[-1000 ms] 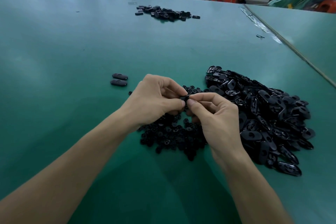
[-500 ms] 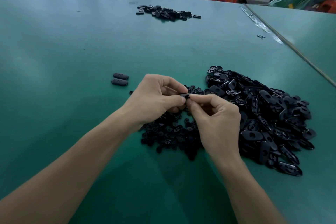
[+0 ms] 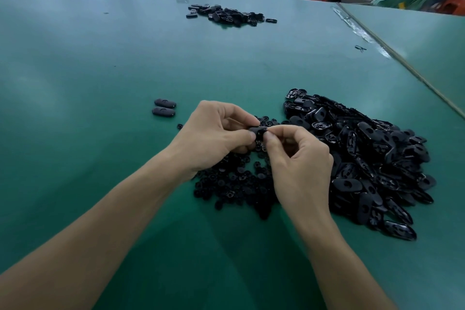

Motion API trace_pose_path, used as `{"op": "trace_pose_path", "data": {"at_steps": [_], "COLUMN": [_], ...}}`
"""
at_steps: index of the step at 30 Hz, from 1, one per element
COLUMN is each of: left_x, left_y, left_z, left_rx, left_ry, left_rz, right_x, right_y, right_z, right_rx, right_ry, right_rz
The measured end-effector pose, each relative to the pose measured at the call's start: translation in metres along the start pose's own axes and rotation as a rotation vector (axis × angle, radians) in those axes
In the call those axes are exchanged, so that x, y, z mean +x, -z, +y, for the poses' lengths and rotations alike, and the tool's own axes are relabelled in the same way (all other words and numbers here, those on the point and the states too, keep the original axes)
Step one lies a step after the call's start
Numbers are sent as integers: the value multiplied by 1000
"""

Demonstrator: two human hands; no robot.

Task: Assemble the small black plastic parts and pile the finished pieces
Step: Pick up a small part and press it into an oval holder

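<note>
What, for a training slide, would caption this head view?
Left hand and right hand pinch one small black part over loose round pieces, oval shells heaped alongside on the green table.

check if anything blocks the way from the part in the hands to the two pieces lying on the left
Nothing visible blocks it. The part is pinched by the left hand and right hand; only bare table lies between it and the two pieces, save the left hand itself and one small bit beside that path.
</note>
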State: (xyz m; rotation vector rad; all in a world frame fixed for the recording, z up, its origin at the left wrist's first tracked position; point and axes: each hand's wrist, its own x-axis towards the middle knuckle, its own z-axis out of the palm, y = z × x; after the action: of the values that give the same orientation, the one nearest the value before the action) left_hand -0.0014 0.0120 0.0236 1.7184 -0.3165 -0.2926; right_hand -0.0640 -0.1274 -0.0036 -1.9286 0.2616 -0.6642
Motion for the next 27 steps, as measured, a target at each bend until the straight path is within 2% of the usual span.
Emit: {"op": "trace_pose_path", "data": {"at_steps": [7,15,21,27], "left_x": [0,3,2,2], "left_y": [0,4,4,4], "left_z": [0,-1,0,1], "left_rx": [-6,-98,-136,-145], "left_ry": [-2,65,74,78], "left_rz": [2,-14,-27,-24], "right_x": [3,8,6,8], "right_y": [2,1,1,2], "right_z": [5,8,8,9], "right_rx": [17,244,186,132], "right_ry": [-80,-252,-158,-174], "right_rz": [-65,-126,-118,-100]}}
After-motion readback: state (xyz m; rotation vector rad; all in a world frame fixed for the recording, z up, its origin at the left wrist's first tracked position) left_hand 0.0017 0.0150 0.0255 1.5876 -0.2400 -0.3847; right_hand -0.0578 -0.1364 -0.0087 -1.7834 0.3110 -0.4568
